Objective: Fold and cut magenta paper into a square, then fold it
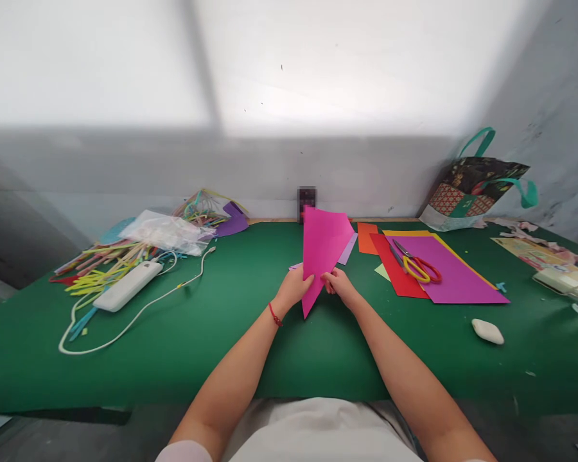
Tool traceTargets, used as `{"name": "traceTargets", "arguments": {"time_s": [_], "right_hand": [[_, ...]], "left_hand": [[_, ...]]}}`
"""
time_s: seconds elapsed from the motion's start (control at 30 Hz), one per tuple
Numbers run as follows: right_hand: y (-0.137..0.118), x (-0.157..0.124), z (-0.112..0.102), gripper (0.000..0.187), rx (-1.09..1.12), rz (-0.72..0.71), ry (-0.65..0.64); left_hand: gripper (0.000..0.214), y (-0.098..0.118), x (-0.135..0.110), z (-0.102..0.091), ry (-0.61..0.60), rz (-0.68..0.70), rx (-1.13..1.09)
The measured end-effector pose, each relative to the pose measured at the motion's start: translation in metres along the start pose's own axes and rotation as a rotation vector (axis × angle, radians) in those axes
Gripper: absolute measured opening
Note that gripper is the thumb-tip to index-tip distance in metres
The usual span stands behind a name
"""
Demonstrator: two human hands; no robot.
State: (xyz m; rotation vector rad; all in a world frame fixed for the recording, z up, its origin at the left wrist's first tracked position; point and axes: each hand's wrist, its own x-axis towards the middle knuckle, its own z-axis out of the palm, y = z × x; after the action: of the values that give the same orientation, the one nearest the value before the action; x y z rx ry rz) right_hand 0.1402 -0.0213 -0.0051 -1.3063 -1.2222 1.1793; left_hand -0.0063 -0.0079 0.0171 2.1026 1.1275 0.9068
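Observation:
I hold a bright pink sheet of paper (324,250) upright over the green table (221,333); it tapers to a point near the table. My left hand (293,289), with a red string on the wrist, pinches its left edge. My right hand (340,285) pinches its lower right edge. Both hands are closed on the paper. A pale lilac sheet (349,247) lies on the table just behind it.
Right of my hands lies a stack of orange, red, yellow and purple sheets (457,276) with red-and-yellow scissors (419,266) on top. A white eraser-like lump (487,331) is further right. On the left are a white power bank with cable (128,287), colourful strips and a plastic bag (166,232). A patterned tote (472,189) leans at the back right.

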Motion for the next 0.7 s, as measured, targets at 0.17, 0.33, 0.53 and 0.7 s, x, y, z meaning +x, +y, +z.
{"name": "traceTargets", "arguments": {"time_s": [0.17,0.33,0.53,0.7], "right_hand": [[-0.003,-0.003,-0.001,0.009,-0.017,0.003,0.032],[-0.003,-0.002,0.0,0.007,-0.044,0.009,0.045],[0.002,0.001,0.0,0.01,-0.087,-0.006,0.043],[0.008,0.003,0.0,0.015,-0.11,-0.032,0.028]], "left_hand": [[0.023,0.001,-0.002,0.002,-0.043,0.073,0.138],[0.021,0.002,-0.004,0.002,-0.035,0.071,0.119],[0.023,-0.001,-0.004,0.004,-0.017,0.054,0.086],[0.022,-0.001,-0.002,0.005,0.017,0.031,-0.003]]}}
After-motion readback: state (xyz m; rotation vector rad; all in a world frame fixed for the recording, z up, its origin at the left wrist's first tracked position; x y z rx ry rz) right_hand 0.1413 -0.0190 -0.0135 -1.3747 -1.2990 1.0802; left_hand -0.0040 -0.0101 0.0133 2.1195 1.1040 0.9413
